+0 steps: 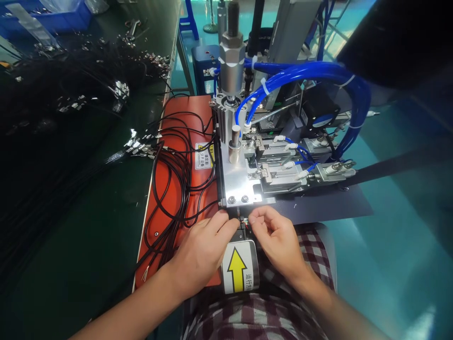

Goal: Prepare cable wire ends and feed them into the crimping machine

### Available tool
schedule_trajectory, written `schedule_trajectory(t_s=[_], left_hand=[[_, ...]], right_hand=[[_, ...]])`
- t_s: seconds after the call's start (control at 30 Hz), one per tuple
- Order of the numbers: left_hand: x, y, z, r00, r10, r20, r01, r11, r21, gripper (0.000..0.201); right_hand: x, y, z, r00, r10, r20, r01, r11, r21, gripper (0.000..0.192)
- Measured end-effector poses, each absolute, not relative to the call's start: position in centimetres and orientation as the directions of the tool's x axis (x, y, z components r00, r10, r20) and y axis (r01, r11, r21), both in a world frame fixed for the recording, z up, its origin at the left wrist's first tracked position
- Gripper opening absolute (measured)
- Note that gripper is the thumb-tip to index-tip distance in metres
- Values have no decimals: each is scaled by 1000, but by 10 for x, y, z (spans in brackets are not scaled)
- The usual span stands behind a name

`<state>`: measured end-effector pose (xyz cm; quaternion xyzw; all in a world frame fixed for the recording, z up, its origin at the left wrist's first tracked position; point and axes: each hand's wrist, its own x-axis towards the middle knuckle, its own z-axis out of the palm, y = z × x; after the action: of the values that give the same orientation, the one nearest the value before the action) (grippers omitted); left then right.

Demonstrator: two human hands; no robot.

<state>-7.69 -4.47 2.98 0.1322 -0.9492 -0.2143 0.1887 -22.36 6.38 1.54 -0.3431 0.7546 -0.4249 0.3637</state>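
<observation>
at ten o'clock in the view, a blue bin (67, 19) is set on the dark table (71, 226), with a heap of dark cables (95, 66) spread just below it. toward nine o'clock, a bunch of metal ends (141, 145) is laid across the edge of a red panel (203, 106), over which black cables (182, 189) are looped; at half past seven, a few bared wire tips (145, 273) are seen. near seven o'clock the left hand (203, 245) is held palm down, its fingers bent and its thumb pointed at the thin coloured wires (246, 222); how far its grip is closed cannot be told, as the fingertips are partly hidden. an arrow label (238, 267) is placed at six o'clock. the wires are found toward five o'clock, between both hands, just below the metal plate (235, 182) of the machine. between four and five o'clock, the right hand (279, 236) is curled, thumb and forefinger brought nearly together beside the wires; whether any is pinched cannot be told. toward one o'clock, blue tubes (314, 71) are arched above the machine.
</observation>
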Motion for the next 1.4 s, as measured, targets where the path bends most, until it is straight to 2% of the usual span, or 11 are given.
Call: schedule_trajectory(t_s=[0.13,0.3,0.6,0.7,0.8,0.9,0.97,1.1,1.2,1.27,1.4], left_hand=[[-76,-44,33,-906,-315,283,-173,886,430,30],[-75,-41,40,-927,-309,213,-229,916,329,29],[-78,-44,36,-904,-287,318,-169,921,350,24],[-77,-44,35,-900,-294,321,-176,920,351,22],[-76,-44,33,-895,-287,343,-159,921,356,22],[-76,-45,32,-895,-276,351,-144,922,359,22],[-76,-46,32,-896,-276,349,-144,922,360,22],[-75,-46,32,-891,-271,365,-138,926,352,22],[-75,-46,33,-893,-270,360,-132,922,363,21],[-75,-46,32,-891,-273,362,-129,918,375,20],[-76,-45,32,-888,-277,367,-128,916,380,21]], right_hand=[[-223,63,21,-492,-826,-275,-207,418,-884,31],[-228,63,20,-471,-788,-396,-86,488,-869,32],[-217,66,27,-369,-672,-642,330,551,-766,62],[-211,72,20,-451,-694,-561,213,526,-823,52],[-213,80,13,-538,-781,-318,-158,464,-872,32],[-217,80,15,-524,-848,-78,-449,353,-821,19],[-220,76,18,-518,-849,-107,-413,357,-838,21],[-223,70,19,-474,-805,-357,-74,441,-895,34],[-225,70,17,-429,-765,-479,135,470,-872,40],[-227,70,18,-415,-758,-503,157,485,-860,48],[-224,67,19,-417,-782,-463,58,485,-873,55]])
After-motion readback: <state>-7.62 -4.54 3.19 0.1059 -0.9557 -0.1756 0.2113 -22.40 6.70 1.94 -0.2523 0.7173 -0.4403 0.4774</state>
